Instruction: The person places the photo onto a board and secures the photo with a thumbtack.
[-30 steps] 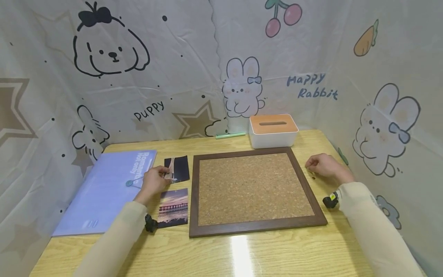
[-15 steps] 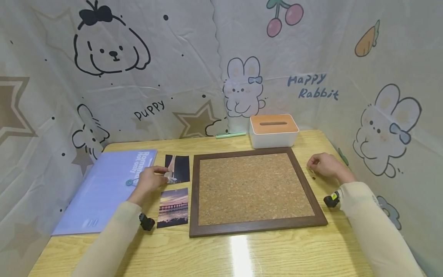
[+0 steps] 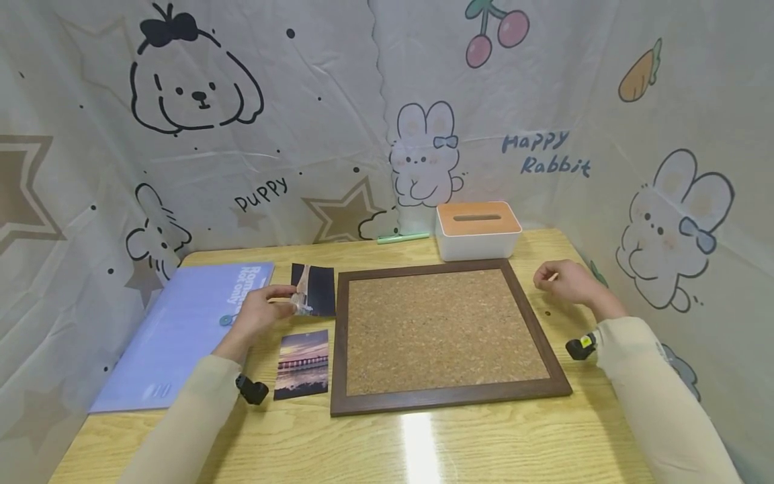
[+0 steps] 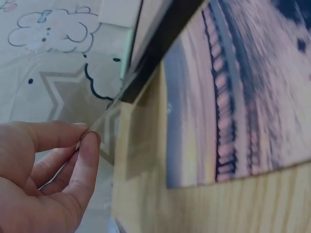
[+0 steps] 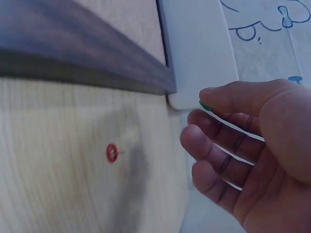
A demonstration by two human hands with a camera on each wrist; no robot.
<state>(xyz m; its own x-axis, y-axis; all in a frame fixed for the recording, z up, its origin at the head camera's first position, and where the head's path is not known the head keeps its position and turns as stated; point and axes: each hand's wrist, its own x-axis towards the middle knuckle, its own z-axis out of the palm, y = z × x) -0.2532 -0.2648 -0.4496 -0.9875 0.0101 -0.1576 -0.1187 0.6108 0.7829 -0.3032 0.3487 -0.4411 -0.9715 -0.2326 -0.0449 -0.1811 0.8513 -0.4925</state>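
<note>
Between thumb and fingers, my left hand [image 3: 260, 312] pinches the left edge of a dark photo [image 3: 320, 290]; the left wrist view shows this photo almost edge-on. Just below it, a sunset pier photo [image 3: 302, 364] lies flat on the table. The cork board [image 3: 447, 329] in a brown wooden frame lies to the right of both photos. Past its right edge, my right hand [image 3: 565, 282] is raised over the table. It pinches a small green thumbtack [image 5: 205, 105], mostly hidden by the fingers. A red thumbtack [image 5: 112, 153] lies on the wood below, point up.
A purple folder [image 3: 175, 343] with a string button lies at the left. Behind the board stands a white tissue box [image 3: 478, 245] with an orange lid. A green pen [image 3: 403, 237] lies along the back edge. Patterned curtains [image 3: 338, 87] enclose the table's back and sides.
The left hand has lifted the dark photo slightly and shifted it toward the board. My right hand has risen away from the red thumbtack on the table.
</note>
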